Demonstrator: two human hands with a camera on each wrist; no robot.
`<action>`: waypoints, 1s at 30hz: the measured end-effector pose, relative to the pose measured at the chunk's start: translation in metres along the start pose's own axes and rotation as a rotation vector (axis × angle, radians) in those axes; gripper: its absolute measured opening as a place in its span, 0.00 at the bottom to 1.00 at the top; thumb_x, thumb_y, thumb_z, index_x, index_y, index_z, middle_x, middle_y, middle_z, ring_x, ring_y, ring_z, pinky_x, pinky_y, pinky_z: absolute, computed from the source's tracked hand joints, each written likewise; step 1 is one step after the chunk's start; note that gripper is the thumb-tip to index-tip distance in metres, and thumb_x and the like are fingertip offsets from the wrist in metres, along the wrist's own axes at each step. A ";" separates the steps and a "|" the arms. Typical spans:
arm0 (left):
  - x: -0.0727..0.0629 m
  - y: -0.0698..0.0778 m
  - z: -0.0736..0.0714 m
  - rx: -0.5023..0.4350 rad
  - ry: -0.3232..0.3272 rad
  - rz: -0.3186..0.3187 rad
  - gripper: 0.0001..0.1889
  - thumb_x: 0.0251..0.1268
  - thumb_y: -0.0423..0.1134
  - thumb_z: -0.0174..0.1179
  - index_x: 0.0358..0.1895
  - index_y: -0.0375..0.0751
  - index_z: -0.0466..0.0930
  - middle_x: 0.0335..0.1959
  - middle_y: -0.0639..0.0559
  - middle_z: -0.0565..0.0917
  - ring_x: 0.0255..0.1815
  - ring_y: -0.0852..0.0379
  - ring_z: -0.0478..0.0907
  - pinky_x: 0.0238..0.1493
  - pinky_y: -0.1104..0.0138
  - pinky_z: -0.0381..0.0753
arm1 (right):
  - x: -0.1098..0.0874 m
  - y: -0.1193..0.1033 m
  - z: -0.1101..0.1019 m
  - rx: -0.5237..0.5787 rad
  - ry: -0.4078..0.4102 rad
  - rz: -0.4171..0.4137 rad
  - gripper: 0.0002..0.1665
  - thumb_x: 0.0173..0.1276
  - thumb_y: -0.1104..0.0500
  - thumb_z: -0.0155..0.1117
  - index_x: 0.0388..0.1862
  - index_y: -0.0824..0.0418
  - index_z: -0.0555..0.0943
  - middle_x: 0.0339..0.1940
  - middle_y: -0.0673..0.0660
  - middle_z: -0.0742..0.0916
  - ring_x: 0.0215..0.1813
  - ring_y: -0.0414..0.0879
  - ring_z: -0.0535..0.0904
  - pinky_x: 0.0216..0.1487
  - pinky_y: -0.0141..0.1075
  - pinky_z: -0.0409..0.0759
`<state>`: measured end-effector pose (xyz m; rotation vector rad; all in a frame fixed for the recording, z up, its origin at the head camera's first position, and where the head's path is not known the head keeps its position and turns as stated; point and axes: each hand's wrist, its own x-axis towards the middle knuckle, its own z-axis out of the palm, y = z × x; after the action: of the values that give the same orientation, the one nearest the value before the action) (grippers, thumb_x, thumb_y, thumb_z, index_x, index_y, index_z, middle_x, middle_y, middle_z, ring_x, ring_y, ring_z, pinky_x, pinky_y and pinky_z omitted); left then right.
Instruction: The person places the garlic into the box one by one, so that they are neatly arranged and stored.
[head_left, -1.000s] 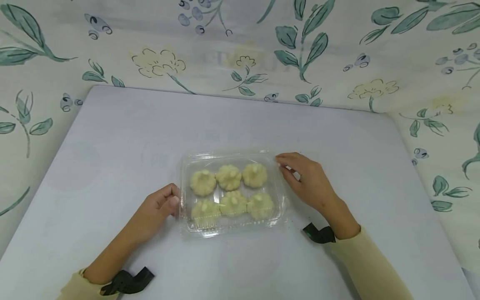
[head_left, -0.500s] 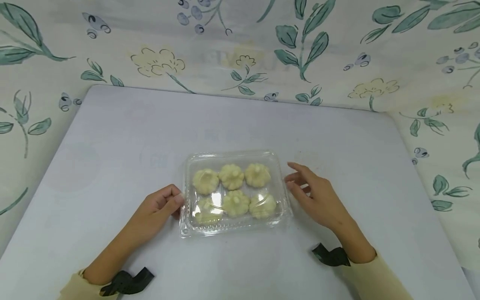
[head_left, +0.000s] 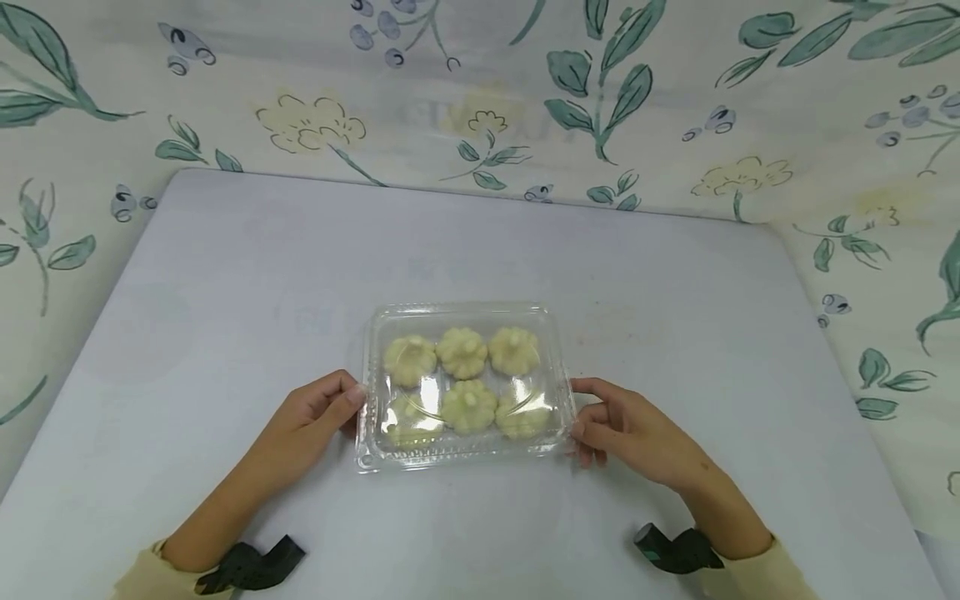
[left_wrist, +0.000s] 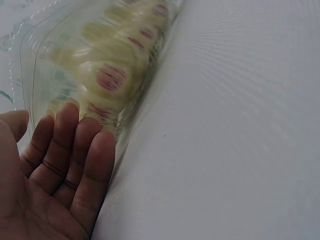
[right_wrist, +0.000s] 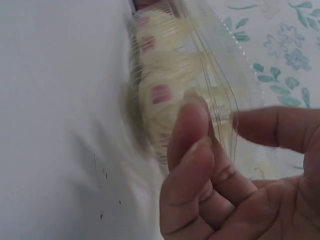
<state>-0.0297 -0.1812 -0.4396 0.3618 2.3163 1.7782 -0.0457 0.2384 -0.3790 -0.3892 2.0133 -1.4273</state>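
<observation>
A lidded clear plastic clamshell container (head_left: 468,457) lies flat on the white table in the head view. Inside sit several pale yellow, fluted, flower-shaped pieces (head_left: 462,352) in two rows; the wrist views show pinkish-purple patches on their sides. At the container's left edge, my left hand (head_left: 318,425) pinches the rim, thumb above and fingers against the wall below. My right hand (head_left: 637,433) holds the right edge near its front corner. In the right wrist view its thumb (right_wrist: 270,125) meets the rim on one side, with curled fingers (right_wrist: 187,185) on the other.
The white tabletop (head_left: 465,242) runs to a back edge against floral-patterned cloth (head_left: 420,100), which also covers both sides. Black curved wrist mounts (head_left: 251,565) sit at both sleeves. A few tiny specks dot the table right of the container.
My right hand has left the container's back right corner, swung outward, and come down to its front right edge. The container shifted slightly right, then barely back. My left hand stays at its edge.
</observation>
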 end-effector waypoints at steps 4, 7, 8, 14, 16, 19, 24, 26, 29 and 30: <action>0.000 0.000 0.001 0.009 0.007 0.003 0.11 0.86 0.36 0.50 0.39 0.42 0.77 0.31 0.51 0.82 0.33 0.53 0.81 0.38 0.65 0.82 | -0.001 0.000 0.002 0.060 -0.050 -0.001 0.37 0.80 0.64 0.60 0.80 0.72 0.55 0.36 0.64 0.88 0.30 0.52 0.83 0.32 0.39 0.84; -0.001 0.000 0.001 0.016 0.012 -0.003 0.11 0.86 0.37 0.49 0.39 0.42 0.77 0.31 0.51 0.82 0.34 0.53 0.80 0.38 0.65 0.82 | -0.001 0.001 0.003 0.058 -0.047 -0.012 0.34 0.80 0.65 0.59 0.77 0.71 0.58 0.33 0.63 0.87 0.28 0.53 0.82 0.31 0.40 0.84; -0.001 0.000 0.001 0.019 0.011 -0.006 0.11 0.86 0.37 0.49 0.39 0.42 0.77 0.31 0.52 0.82 0.34 0.53 0.80 0.38 0.65 0.81 | -0.001 0.001 0.004 0.058 -0.043 -0.013 0.33 0.80 0.66 0.59 0.77 0.71 0.59 0.33 0.63 0.86 0.28 0.53 0.81 0.31 0.41 0.84; 0.001 0.001 0.001 0.039 -0.004 -0.002 0.13 0.87 0.38 0.47 0.38 0.43 0.77 0.31 0.53 0.82 0.34 0.54 0.80 0.38 0.65 0.81 | -0.002 0.001 0.006 0.067 -0.024 -0.025 0.29 0.79 0.67 0.59 0.73 0.71 0.61 0.32 0.64 0.85 0.28 0.53 0.81 0.32 0.42 0.85; 0.002 0.002 0.001 0.044 -0.008 -0.002 0.13 0.87 0.38 0.47 0.38 0.43 0.77 0.31 0.53 0.82 0.34 0.54 0.80 0.38 0.65 0.81 | -0.002 0.000 0.007 0.068 -0.016 -0.032 0.28 0.79 0.67 0.59 0.72 0.71 0.61 0.31 0.64 0.85 0.28 0.53 0.81 0.33 0.42 0.85; 0.004 0.003 0.001 0.049 -0.010 -0.013 0.14 0.88 0.39 0.47 0.39 0.42 0.77 0.31 0.53 0.82 0.34 0.54 0.80 0.38 0.65 0.81 | -0.002 0.000 0.008 0.075 0.003 -0.030 0.28 0.79 0.68 0.59 0.72 0.70 0.62 0.30 0.64 0.84 0.28 0.53 0.80 0.32 0.42 0.85; 0.013 0.005 -0.001 0.068 -0.019 -0.053 0.15 0.88 0.43 0.47 0.39 0.42 0.77 0.32 0.51 0.82 0.35 0.53 0.80 0.38 0.64 0.81 | -0.001 0.000 0.009 0.069 0.067 0.011 0.28 0.80 0.66 0.58 0.73 0.70 0.61 0.31 0.66 0.84 0.29 0.53 0.80 0.35 0.41 0.85; 0.021 0.008 -0.001 0.075 -0.020 -0.069 0.16 0.88 0.44 0.47 0.39 0.41 0.77 0.32 0.50 0.82 0.35 0.52 0.81 0.38 0.63 0.82 | -0.001 0.000 0.009 0.054 0.102 0.025 0.28 0.81 0.65 0.58 0.74 0.70 0.61 0.32 0.67 0.85 0.30 0.54 0.81 0.36 0.40 0.84; 0.032 0.011 -0.003 0.071 -0.006 -0.087 0.16 0.88 0.46 0.47 0.43 0.39 0.77 0.35 0.48 0.83 0.36 0.52 0.82 0.38 0.63 0.83 | 0.002 0.001 0.010 0.039 0.156 0.034 0.30 0.81 0.64 0.58 0.75 0.69 0.61 0.33 0.66 0.85 0.32 0.54 0.82 0.37 0.39 0.84; 0.035 0.013 -0.003 0.067 0.003 -0.090 0.16 0.88 0.46 0.47 0.45 0.38 0.77 0.37 0.47 0.83 0.37 0.52 0.82 0.39 0.63 0.83 | 0.003 0.002 0.011 0.037 0.174 0.036 0.30 0.81 0.63 0.59 0.75 0.69 0.61 0.33 0.65 0.85 0.32 0.54 0.82 0.37 0.38 0.84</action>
<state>-0.0628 -0.1695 -0.4268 0.2603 2.3598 1.6639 -0.0410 0.2295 -0.3837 -0.2181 2.1152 -1.5191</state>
